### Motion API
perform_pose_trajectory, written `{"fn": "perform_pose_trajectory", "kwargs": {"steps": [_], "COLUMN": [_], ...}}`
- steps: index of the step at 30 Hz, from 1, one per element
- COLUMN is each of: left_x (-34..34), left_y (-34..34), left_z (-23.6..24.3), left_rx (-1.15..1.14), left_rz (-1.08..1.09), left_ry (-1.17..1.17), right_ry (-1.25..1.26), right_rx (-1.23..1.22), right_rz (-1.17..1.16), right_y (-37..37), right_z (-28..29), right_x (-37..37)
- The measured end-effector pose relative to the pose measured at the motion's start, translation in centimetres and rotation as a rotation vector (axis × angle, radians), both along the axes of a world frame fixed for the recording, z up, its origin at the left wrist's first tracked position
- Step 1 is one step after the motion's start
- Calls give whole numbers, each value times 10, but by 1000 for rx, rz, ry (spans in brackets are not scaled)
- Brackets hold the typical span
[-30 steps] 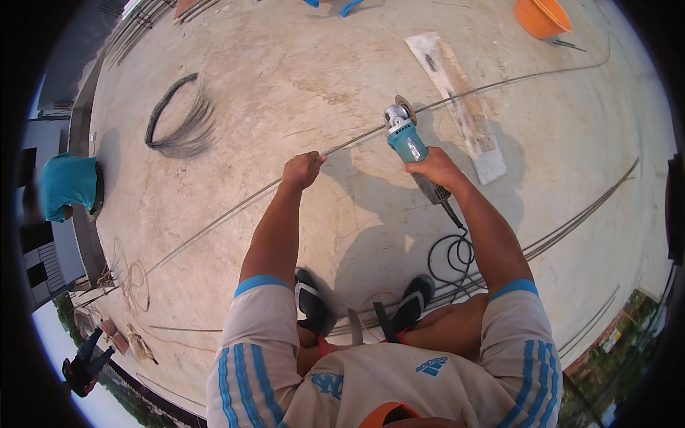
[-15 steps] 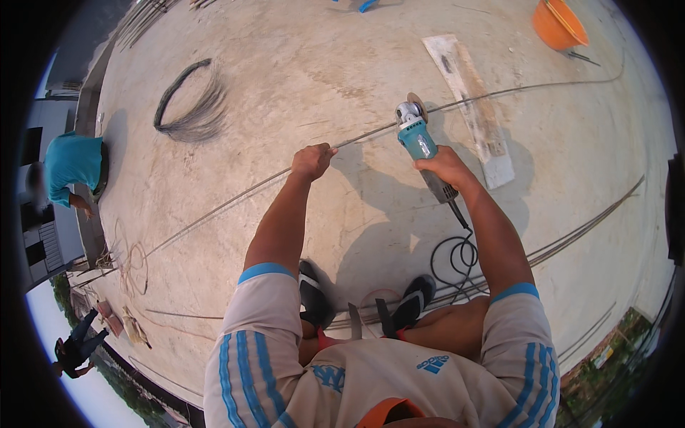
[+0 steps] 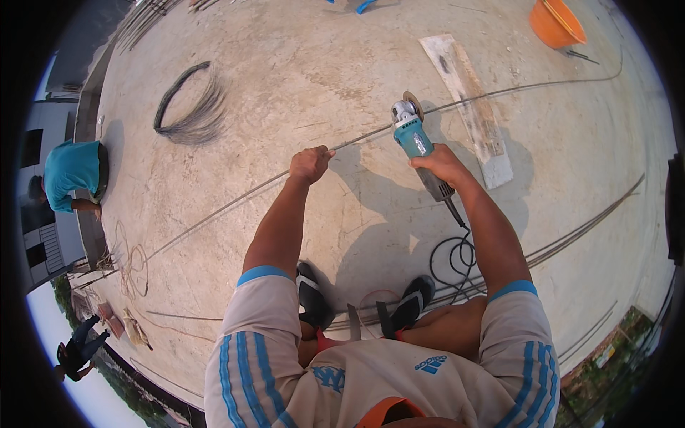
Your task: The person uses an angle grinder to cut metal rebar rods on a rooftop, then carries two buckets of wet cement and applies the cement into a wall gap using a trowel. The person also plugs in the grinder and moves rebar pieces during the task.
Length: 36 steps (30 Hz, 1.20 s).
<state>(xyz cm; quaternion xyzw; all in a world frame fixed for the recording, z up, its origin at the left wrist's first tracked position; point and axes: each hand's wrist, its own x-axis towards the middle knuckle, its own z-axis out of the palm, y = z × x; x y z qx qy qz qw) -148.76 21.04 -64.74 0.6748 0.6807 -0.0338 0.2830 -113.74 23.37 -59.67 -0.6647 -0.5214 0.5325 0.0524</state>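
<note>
Steel rod (image 3: 362, 136) runs across our concrete slab (image 3: 285, 85), from near the left edge to the far right side, where it bends. Our left hand (image 3: 310, 164) is wrapped right round it, no visible gap between fingers and bar. Thin shadow apart from the rod, left of that fist, suggests we hold it slightly off the slab. Probably gripped there so it doesn't roll or whip.

Our right hand (image 3: 440, 163) is closed round the body of a teal angle grinder (image 3: 413, 138); fingers mostly hidden underneath, so we can't tell if one sits on a switch. Its thin brown disc (image 3: 412, 104) is at the rod, nearly edge-on; contact can't be confirmed from this angle, no sparks showing. Hands sit apart, which likely keeps the left clear of the disc.

Right of the grinder, the rod crosses over a stained plank (image 3: 479, 132); can't tell if they touch. Cord (image 3: 454, 212) drops from the tool's tail into loose loops near our right shoe (image 3: 415, 296); slack presumably gives reach. Wire bundle (image 3: 165, 100) lies toward the slab's left edge, orange bucket (image 3: 553, 27) toward the far right.

Markings: pale label on the grinder body, too small to read. Our shirt (image 3: 378, 364) carries blue chest prints and sleeve stripes. No lettering we can make out on rod or plank.
</note>
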Motion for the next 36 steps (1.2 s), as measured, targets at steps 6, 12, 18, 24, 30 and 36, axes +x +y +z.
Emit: {"fn": "perform_pose_trajectory", "kwargs": {"steps": [6,12,18,24,30,36], "left_x": [-2,-4,0,-4,-1,-4], "left_y": [-1,-1,1,1,-2,0], "left_z": [0,-2,6,5,2,2], "left_rx": [4,20,-48,-52,29,24], "left_rz": [0,-7,-4,5,12,10], "left_ry": [2,11,38,28,3,3], "right_ry": [83,72,36,81,51,133], "right_rx": [-16,-40,-37,-47,-3,-13], "right_rz": [12,5,-23,-1,-33,-43], "right_y": [-2,-1,2,-2,2,-3], "right_z": [13,15,11,14,-1,19], "right_x": [-3,-4,-6,-6,-6,-11]}}
